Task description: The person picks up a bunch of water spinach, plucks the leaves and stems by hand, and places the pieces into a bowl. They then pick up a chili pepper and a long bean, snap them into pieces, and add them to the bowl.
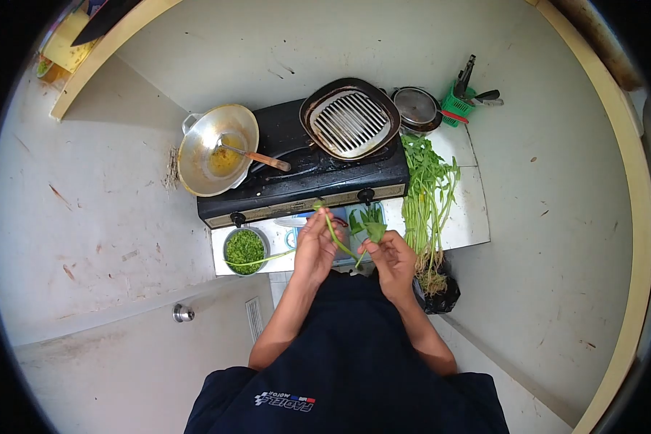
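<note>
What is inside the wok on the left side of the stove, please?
The wok holds a little yellowish liquid and a wooden-handled utensil resting in it. Whether the utensil's head covers anything cannot be told.

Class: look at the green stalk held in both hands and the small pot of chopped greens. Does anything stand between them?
Nothing visible does. The green stalk is held by the left hand and right hand; the pot of chopped greens sits just left, with open counter between.

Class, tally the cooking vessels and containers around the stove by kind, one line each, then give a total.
Wok: 1
Grill pan: 1
Lidded pot: 1
Bowl of chopped greens: 1
Green utensil basket: 1
Total: 5
</note>
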A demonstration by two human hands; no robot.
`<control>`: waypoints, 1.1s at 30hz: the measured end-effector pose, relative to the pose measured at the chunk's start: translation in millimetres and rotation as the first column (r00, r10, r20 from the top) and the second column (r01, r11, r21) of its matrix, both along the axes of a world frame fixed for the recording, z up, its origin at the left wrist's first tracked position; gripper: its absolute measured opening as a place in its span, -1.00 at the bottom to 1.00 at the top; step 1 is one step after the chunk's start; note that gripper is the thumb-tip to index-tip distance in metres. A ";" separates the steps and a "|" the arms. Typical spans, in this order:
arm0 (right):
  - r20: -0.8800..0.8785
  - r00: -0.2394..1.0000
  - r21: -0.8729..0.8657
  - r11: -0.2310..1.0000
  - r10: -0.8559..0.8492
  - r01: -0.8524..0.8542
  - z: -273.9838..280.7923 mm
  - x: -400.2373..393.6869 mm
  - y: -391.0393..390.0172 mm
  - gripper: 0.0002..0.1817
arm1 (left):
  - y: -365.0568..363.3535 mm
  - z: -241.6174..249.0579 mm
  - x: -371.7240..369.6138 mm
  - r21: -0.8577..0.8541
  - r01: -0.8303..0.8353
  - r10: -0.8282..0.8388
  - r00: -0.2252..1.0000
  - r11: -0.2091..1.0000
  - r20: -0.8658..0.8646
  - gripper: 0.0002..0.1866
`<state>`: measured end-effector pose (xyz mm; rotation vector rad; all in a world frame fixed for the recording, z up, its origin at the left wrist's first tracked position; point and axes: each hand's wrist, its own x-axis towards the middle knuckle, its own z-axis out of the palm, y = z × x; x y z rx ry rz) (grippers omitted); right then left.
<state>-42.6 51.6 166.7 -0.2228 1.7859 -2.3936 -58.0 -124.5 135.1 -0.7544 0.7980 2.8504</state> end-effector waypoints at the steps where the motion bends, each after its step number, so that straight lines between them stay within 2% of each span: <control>1: 0.049 0.999 -0.089 0.996 -0.004 0.009 6.7 -2.1 -1.0 -0.90 | -4.5 4.6 -1.3 -0.021 -0.022 0.022 1.000 1.000 0.010 -0.86; 4: 0.284 0.959 -0.348 0.932 0.006 0.097 8.4 -12.3 1.2 -0.84 | -15.2 9.2 -1.6 -0.039 -0.038 0.039 0.999 0.999 0.017 -0.84; 8: 0.570 0.819 -0.458 0.855 0.074 0.242 11.7 -22.0 7.9 -0.80 | -15.9 9.6 1.9 -0.050 -0.027 0.028 0.999 0.998 0.018 -0.86; 9: 0.596 0.800 -0.428 0.868 0.064 0.250 11.4 -23.4 6.6 -0.79 | -14.8 7.7 2.9 -0.047 -0.019 0.020 1.000 0.999 0.022 -0.86; 12: 0.687 0.688 -0.539 0.799 0.233 0.267 3.2 -25.2 10.9 -0.79 | -10.4 5.5 6.1 -0.044 -0.009 0.010 1.000 0.999 0.026 -0.85; 15: 0.709 0.633 -0.570 0.781 0.311 0.255 -18.2 -22.8 13.8 -0.76 | -8.3 2.1 9.5 -0.044 0.001 0.001 0.999 0.999 0.034 -0.85; 18: 0.763 0.603 -0.455 0.855 0.231 0.249 -23.5 -20.5 11.7 -0.77 | -11.5 2.1 10.7 -0.056 0.004 -0.002 0.999 0.998 0.042 -0.85; 21: 0.774 0.594 -0.415 0.884 0.219 0.216 -31.4 -18.6 12.5 -0.81 | -16.2 1.4 10.6 -0.073 -0.011 0.014 0.999 0.997 0.037 -0.84; 24: 0.749 0.593 -0.450 0.884 0.295 0.129 -41.9 -18.1 16.3 -0.77 | -23.1 -2.0 11.4 -0.078 -0.030 0.032 0.999 0.996 0.020 -0.83; 28: 0.726 0.675 -0.202 0.979 0.134 0.023 -74.0 -22.2 20.7 -0.72 | -26.7 -0.8 11.2 -0.110 -0.048 0.050 0.998 0.993 0.022 -0.81; 31: 0.673 0.740 0.073 0.996 -0.014 -0.048 -141.6 -27.1 38.0 -0.69 | -28.1 1.6 11.7 -0.098 -0.052 0.053 0.999 0.994 0.003 -0.81; 33: 0.507 0.861 0.285 0.948 -0.023 -0.143 -200.6 -26.2 52.2 -0.69 | -30.8 -1.8 13.7 -0.112 -0.053 0.055 0.998 0.992 0.018 -0.80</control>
